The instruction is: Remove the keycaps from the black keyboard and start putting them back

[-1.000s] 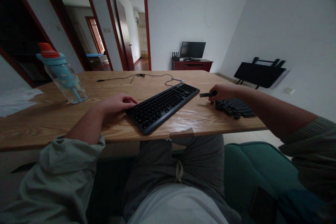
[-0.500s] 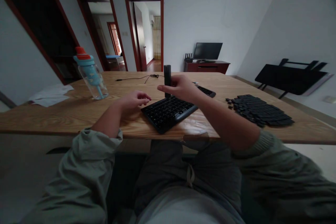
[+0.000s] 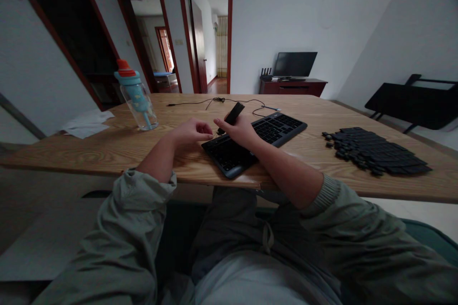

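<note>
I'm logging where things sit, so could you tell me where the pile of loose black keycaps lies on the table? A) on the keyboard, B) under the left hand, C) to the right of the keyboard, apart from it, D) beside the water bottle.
C: the loose black keycaps lie on bare table, clear of the keyboard.

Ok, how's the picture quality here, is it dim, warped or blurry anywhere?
Head view: dim and underexposed, brightest at the lit doorway; wide-angle warp bows the table edge and tilts the walls; the right hand holding a dark tool over the keyboard is fairly sharp, though dark details merge.
</note>
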Demonstrator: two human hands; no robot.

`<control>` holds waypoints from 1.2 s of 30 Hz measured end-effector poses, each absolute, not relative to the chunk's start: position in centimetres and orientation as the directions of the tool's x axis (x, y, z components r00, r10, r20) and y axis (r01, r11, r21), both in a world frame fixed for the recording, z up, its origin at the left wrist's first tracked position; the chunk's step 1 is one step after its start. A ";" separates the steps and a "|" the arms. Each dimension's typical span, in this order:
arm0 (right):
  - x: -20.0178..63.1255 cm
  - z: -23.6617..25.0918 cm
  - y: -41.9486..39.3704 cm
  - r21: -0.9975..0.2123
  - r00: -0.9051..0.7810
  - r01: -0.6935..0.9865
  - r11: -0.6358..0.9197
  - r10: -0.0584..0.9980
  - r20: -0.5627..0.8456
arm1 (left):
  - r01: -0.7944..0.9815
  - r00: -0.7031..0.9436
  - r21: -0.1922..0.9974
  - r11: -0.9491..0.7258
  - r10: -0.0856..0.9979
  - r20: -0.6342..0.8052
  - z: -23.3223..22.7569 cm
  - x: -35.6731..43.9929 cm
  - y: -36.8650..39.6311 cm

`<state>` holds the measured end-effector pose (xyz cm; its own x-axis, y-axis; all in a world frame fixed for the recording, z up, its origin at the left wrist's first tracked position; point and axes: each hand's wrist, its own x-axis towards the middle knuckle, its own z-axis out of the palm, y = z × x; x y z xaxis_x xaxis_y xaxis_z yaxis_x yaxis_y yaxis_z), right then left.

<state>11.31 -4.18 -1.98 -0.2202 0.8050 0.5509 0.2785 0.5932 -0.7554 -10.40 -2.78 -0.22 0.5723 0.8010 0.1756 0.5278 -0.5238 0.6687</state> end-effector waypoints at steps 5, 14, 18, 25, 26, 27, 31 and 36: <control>11.4 -2.1 -4.2 -0.765 -0.243 0.283 0.579 0.814 0.527 | 0.545 0.557 0.672 -0.501 0.816 0.157 0.0 -10.2 -3.3; 11.8 -2.2 -3.6 -0.736 -0.299 0.293 0.610 0.790 0.535 | 0.571 0.581 0.673 -0.470 0.811 0.073 -0.3 -10.3 -3.0; 11.9 -2.3 -3.3 -0.733 -0.303 0.268 0.625 0.777 0.552 | 0.567 0.589 0.679 -0.466 0.806 0.060 -0.3 -10.3 -3.1; 11.7 -2.6 -2.8 -0.813 -0.266 0.205 0.545 0.830 0.490 | 0.565 0.577 0.670 -0.482 0.811 0.096 -0.4 -10.2 -2.9; 11.7 -2.6 -2.7 -0.815 -0.272 0.200 0.544 0.830 0.487 | 0.559 0.580 0.670 -0.488 0.808 0.105 -0.5 -10.3 -2.8; 11.7 -2.5 -2.7 -0.817 -0.276 0.200 0.542 0.831 0.483 | 0.555 0.582 0.670 -0.493 0.806 0.111 -0.6 -10.3 -2.7; 11.7 -2.4 -2.6 -0.828 -0.271 0.217 0.517 0.847 0.458 | 0.557 0.580 0.663 -0.499 0.806 0.120 -0.9 -10.5 -2.4; 11.5 -2.5 -2.0 -0.850 -0.257 0.215 0.481 0.867 0.426 | 0.558 0.560 0.669 -0.492 0.817 0.134 -1.1 -10.5 -2.3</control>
<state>11.51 -2.04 -2.54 -0.2569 0.8673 0.4263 0.2153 0.4814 -0.8496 -10.54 -2.31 -1.10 0.5602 0.8174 0.1344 0.5576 -0.4921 0.6685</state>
